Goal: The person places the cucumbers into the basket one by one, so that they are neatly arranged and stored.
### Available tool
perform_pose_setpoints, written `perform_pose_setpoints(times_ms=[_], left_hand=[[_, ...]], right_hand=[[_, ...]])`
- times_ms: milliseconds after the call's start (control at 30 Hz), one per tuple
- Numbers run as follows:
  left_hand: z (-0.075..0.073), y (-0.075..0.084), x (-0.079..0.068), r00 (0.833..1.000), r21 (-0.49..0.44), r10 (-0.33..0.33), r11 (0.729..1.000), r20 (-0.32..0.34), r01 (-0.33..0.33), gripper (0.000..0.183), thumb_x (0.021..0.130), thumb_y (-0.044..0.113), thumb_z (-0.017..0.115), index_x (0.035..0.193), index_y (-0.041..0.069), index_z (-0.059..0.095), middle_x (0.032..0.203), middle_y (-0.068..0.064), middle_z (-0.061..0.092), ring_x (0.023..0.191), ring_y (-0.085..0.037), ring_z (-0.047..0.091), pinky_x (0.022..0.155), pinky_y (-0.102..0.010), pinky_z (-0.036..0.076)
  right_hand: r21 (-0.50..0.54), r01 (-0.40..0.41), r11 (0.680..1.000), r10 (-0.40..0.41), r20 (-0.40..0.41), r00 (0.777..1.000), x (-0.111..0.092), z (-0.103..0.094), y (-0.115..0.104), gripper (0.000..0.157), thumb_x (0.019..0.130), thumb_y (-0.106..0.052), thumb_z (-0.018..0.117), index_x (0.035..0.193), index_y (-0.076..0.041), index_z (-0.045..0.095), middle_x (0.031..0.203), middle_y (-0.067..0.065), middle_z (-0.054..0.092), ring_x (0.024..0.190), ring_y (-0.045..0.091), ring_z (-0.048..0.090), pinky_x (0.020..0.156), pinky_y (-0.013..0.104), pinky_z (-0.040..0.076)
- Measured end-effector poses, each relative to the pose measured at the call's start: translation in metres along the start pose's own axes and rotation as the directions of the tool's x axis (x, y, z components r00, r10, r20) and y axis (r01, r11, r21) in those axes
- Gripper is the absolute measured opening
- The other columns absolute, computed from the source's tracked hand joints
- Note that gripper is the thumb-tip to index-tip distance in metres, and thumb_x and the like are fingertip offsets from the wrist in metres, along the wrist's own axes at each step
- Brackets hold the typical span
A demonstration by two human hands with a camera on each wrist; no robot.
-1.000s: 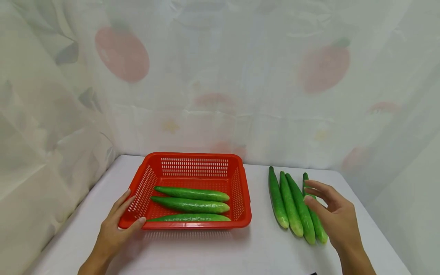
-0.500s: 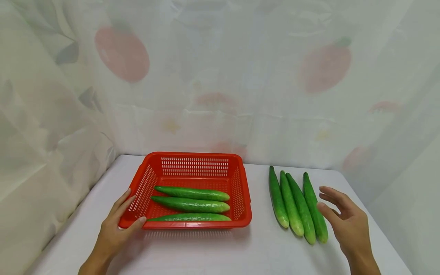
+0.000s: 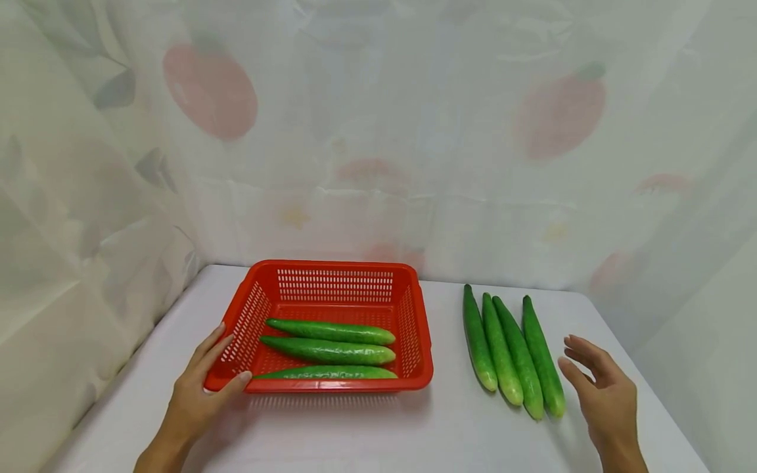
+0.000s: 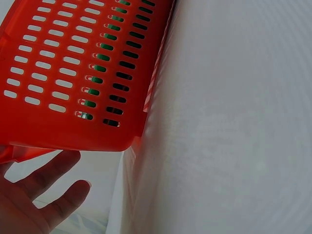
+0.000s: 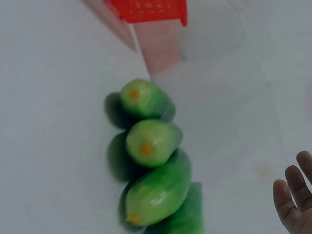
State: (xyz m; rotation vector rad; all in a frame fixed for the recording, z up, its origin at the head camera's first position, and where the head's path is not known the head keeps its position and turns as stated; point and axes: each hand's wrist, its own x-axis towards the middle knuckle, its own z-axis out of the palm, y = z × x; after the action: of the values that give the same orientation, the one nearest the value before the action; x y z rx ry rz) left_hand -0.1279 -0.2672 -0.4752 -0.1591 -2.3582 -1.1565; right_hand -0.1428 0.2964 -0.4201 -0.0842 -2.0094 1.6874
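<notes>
L hand [image 3: 196, 399] w/ fingers spread touching basket [image 3: 331, 385]; R hand [image 3: 608, 396] relaxed, just R of 4 cukes [image 3: 520, 358]

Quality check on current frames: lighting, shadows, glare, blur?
Head: soft, even light, faint shadow below the red basket, small highlights on the cucumbers inside it; left wrist: left hand darkly lit, faint ripple banding on the white tabletop; right wrist: dim, loose cucumbers blurry, dark shadows beside them.

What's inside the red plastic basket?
Three cucumbers lie side by side in the basket. Its front rim hides part of the nearest one, and anything low behind that rim or under the cucumbers is covered, so I can't see it.
</notes>
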Motion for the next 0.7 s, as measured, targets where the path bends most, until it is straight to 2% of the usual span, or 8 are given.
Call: perform_pose_setpoints(times_ms=[167,367,467,700], left_hand=[[0.000,0.000,0.000,1.000,-0.013,0.018,1.000,-0.006,-0.018,0.070,0.074,0.005,0.082,0.137,0.007,0.054,0.150,-0.004,0.037,0.134,-0.003,0.031,0.097,-0.008,0.022],[0.000,0.000,0.000,1.000,-0.009,0.013,1.000,-0.004,-0.013,0.070,0.074,0.006,0.082,0.138,0.008,0.053,0.150,-0.003,0.037,0.134,-0.003,0.030,0.097,-0.008,0.022],[0.000,0.000,-0.001,1.000,-0.008,0.007,1.000,-0.002,-0.007,0.070,0.075,0.007,0.081,0.138,0.009,0.053,0.150,-0.002,0.037,0.133,-0.002,0.030,0.096,-0.008,0.023],[-0.001,0.001,-0.001,1.000,-0.010,0.011,1.000,0.001,-0.011,0.069,0.076,0.008,0.081,0.139,0.009,0.052,0.151,-0.002,0.036,0.134,-0.003,0.030,0.097,-0.008,0.023]], right_hand=[[-0.200,-0.080,0.976,0.073,-0.044,0.996,0.000,-0.005,0.020,0.042,0.088,-0.005,0.070,0.129,-0.003,0.060,0.119,-0.005,0.062,0.107,0.006,0.055,0.081,0.009,0.043],[-0.278,-0.087,0.957,0.090,-0.002,0.996,-0.001,-0.009,0.043,0.047,0.090,-0.013,0.070,0.135,-0.006,0.055,0.125,-0.006,0.058,0.109,0.003,0.051,0.080,0.009,0.041],[-0.314,-0.123,0.942,0.132,0.007,0.991,-0.001,-0.010,0.052,0.050,0.092,-0.019,0.068,0.138,-0.007,0.053,0.128,-0.004,0.056,0.110,0.001,0.049,0.080,0.008,0.041],[-0.360,-0.246,0.900,0.261,-0.008,0.965,-0.001,-0.010,0.069,0.057,0.093,-0.033,0.065,0.143,-0.010,0.047,0.138,0.005,0.050,0.119,0.016,0.046,0.079,0.006,0.038]])
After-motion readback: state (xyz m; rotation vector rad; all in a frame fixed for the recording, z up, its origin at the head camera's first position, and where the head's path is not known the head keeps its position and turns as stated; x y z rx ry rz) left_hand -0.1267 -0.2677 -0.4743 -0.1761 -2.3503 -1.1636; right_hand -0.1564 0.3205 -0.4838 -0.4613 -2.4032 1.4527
